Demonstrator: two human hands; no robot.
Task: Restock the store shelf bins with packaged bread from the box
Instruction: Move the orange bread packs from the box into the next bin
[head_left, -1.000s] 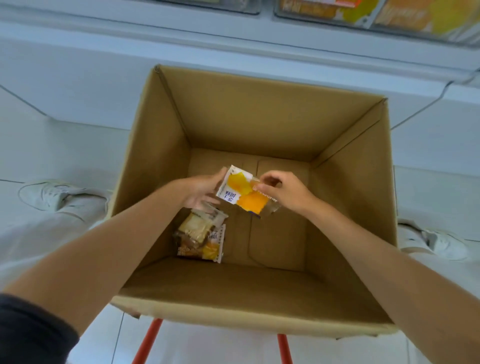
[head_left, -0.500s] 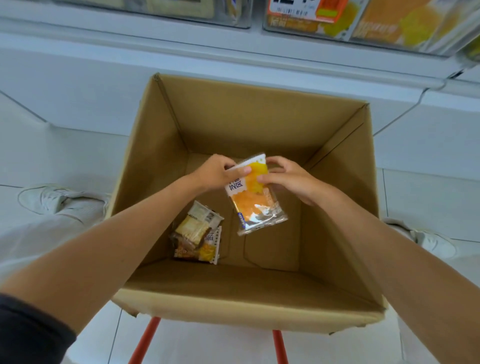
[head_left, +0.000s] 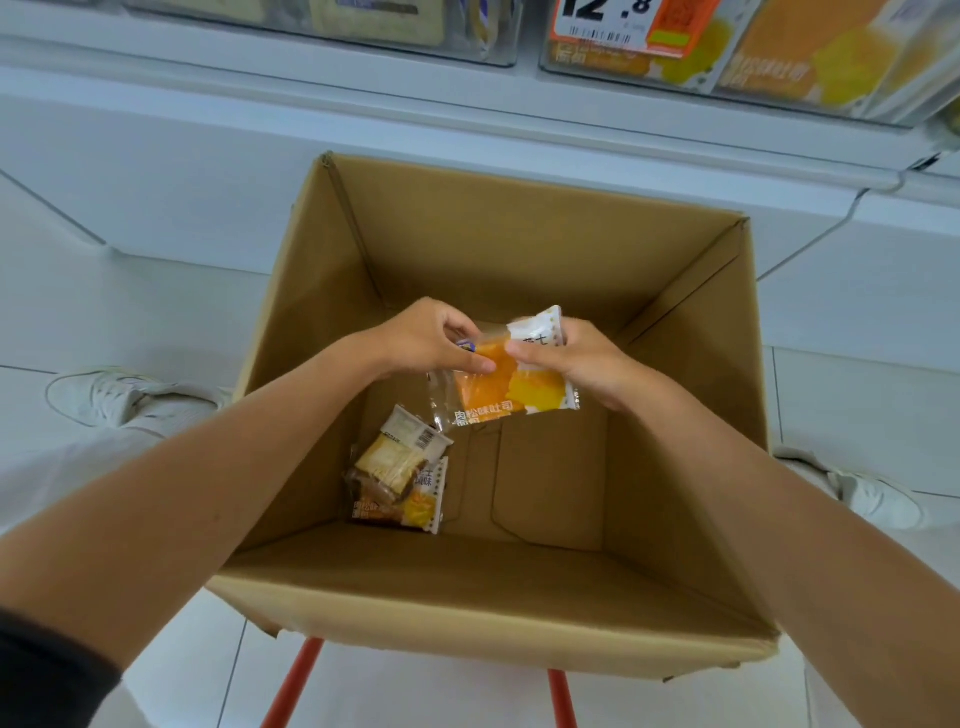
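The box (head_left: 519, 249) floor is free at right; two loose packs (head_left: 400, 467) crowd its left, held pack (head_left: 514, 389) hanging above.

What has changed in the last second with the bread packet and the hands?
The left hand and right hand kept hold of the orange bread packet and turned it, so its white end now points up and right. The two packets on the box floor stayed put.

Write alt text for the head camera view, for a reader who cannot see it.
The left hand and right hand grip one orange bread packet over an open cardboard box. A small pile of packets lies on the box floor, toward the left wall. At the top, clear shelf bins hold similar orange packets, one with a price tag.
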